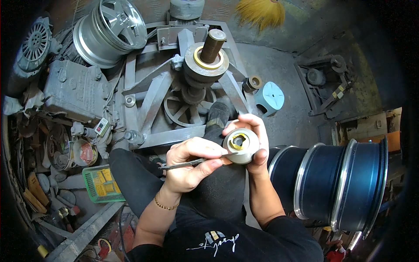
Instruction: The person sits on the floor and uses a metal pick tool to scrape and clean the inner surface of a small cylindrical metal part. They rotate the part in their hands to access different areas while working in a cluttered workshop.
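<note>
My right hand [258,135] holds a pale grey, cone-shaped round part [248,155] with its fingers curled round the side. A ragged yellow ring lines the hole in the middle of this part. In a pinch of thumb and fingers, my left hand [192,161] grips a thin dark pointed tool [181,165]. Its narrow tip reaches the face of the round part beside the yellow ring; whether it touches cannot be made out. Both hands are above my legs. Just beyond them stands a grey metal frame [170,139] carrying an upright threaded shaft [213,43].
Dark blue wheel rims [323,179] lie in a row at right. A silver wheel [94,39] and a dusty metal box [72,89] stand at left, above a green basket [89,192]. A light blue stool [270,97] and a motor [316,77] are farther right.
</note>
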A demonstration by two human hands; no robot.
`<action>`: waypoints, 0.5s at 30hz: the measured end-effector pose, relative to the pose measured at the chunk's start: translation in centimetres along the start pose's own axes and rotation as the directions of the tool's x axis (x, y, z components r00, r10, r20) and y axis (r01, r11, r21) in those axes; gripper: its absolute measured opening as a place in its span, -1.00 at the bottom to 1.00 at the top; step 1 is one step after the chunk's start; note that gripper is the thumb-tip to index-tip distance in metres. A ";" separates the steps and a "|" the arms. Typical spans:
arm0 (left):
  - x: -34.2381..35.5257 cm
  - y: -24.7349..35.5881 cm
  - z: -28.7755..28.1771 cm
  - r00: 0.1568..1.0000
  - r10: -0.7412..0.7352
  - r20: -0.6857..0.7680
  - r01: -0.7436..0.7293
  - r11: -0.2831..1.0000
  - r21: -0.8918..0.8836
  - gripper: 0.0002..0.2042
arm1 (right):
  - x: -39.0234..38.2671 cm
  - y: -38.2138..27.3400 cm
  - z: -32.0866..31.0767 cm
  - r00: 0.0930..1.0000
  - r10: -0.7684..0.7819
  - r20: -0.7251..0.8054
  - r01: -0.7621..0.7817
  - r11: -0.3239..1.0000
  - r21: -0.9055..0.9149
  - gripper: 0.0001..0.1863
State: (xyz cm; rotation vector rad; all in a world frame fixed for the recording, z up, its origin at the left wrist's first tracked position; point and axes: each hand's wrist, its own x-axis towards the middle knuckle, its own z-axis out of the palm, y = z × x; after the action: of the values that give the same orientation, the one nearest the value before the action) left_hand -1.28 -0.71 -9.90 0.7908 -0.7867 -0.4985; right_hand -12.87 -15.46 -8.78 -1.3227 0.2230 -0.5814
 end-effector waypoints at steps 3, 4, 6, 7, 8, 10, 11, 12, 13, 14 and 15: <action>0.2 0.2 0.4 1.000 0.016 -0.004 -0.016 0.999 -0.031 -0.84 | 0.2 0.7 0.0 1.000 -0.023 -0.021 0.025 0.995 0.092 0.01; 0.3 0.2 0.4 1.000 0.018 -0.012 -0.018 0.999 -0.031 -0.84 | 0.1 0.3 0.1 1.000 -0.011 -0.002 0.011 0.996 0.090 -0.04; 0.3 0.2 0.4 1.000 0.012 -0.022 -0.012 1.000 -0.010 -0.84 | 0.2 0.4 0.1 1.000 -0.022 -0.003 0.022 0.997 0.077 -0.03; 0.2 0.2 0.4 1.000 0.006 -0.024 -0.005 1.000 0.011 -0.83 | 0.3 0.5 0.1 1.000 -0.028 -0.003 0.028 0.997 0.071 -0.03; 0.2 0.3 0.4 1.000 -0.001 -0.025 0.001 1.000 0.031 -0.83 | 0.3 0.5 0.2 1.000 -0.030 -0.009 0.030 0.997 0.069 -0.04; 0.4 0.4 0.6 1.000 0.012 -0.021 -0.010 0.996 0.088 -0.82 | 0.3 0.4 0.4 0.999 -0.033 -0.020 0.034 0.997 0.065 -0.05; 0.6 0.5 0.7 1.000 0.017 -0.018 -0.015 0.993 0.115 -0.82 | 0.3 0.5 0.4 0.999 -0.046 -0.024 0.047 0.997 0.064 -0.06; 0.7 0.6 0.8 1.000 0.024 -0.018 -0.021 0.987 0.162 -0.82 | 0.3 0.7 0.4 0.998 -0.058 -0.028 0.060 0.996 0.062 -0.07; 0.8 0.8 0.9 0.999 0.032 -0.018 -0.027 0.978 0.209 -0.81 | 0.3 0.8 0.4 0.997 -0.071 -0.031 0.072 0.996 0.061 -0.08; 0.9 1.0 1.0 0.999 0.038 -0.017 -0.033 0.966 0.255 -0.80 | 0.3 0.9 0.4 0.997 -0.076 -0.030 0.077 0.995 0.056 -0.08; 1.1 1.3 1.2 0.997 0.081 0.002 -0.077 0.946 0.316 -0.80 | 0.3 1.0 0.3 0.996 -0.081 -0.029 0.082 0.995 0.051 -0.09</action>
State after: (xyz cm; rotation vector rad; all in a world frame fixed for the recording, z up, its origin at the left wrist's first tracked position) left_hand -1.39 -1.13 -7.93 1.0529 -0.8968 -0.2979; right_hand -12.20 -15.22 -9.57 -1.2784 0.1752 -0.6699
